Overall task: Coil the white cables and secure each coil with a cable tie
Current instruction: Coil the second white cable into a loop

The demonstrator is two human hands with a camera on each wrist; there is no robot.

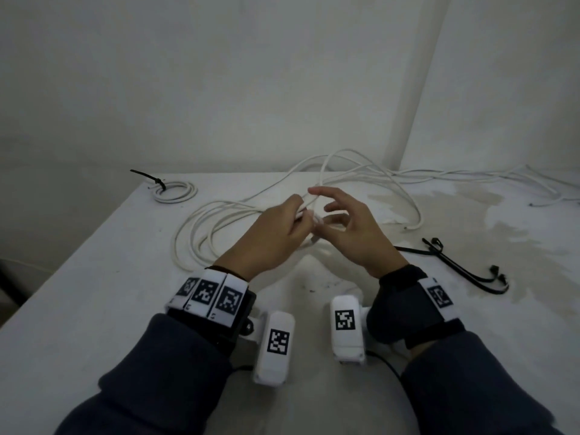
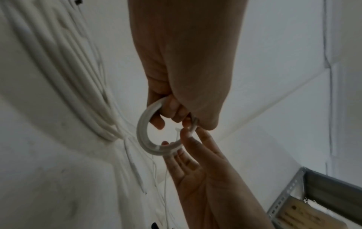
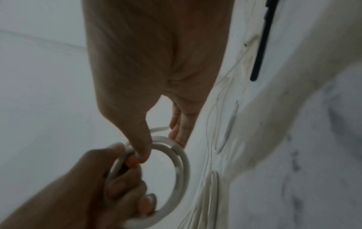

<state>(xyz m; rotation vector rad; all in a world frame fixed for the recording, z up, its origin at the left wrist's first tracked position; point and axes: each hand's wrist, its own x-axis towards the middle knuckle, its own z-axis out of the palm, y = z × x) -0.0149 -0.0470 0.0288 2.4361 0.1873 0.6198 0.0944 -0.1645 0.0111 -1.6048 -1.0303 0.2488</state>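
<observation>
A long white cable (image 1: 201,227) lies in loose loops on the white table (image 1: 94,293). One end of it is wound into a small ring (image 2: 142,128), (image 3: 184,167), which is mostly hidden behind the hands in the head view. My left hand (image 1: 301,215), (image 2: 168,117), (image 3: 133,178) grips this ring with curled fingers. My right hand (image 1: 326,211), (image 2: 176,148), (image 3: 158,142) faces it, with straight fingers lying against the ring's far side and the thumb tip touching it beside my left fingers. Several black cable ties (image 1: 455,265) lie to the right.
A finished small coil (image 1: 175,192) bound with a black tie (image 1: 157,180) sits at the table's far left corner. Thinner white cables (image 1: 502,177) trail along the back right by the wall. The table's left edge drops off near that coil. A metal shelf frame (image 2: 323,193) stands beyond the table.
</observation>
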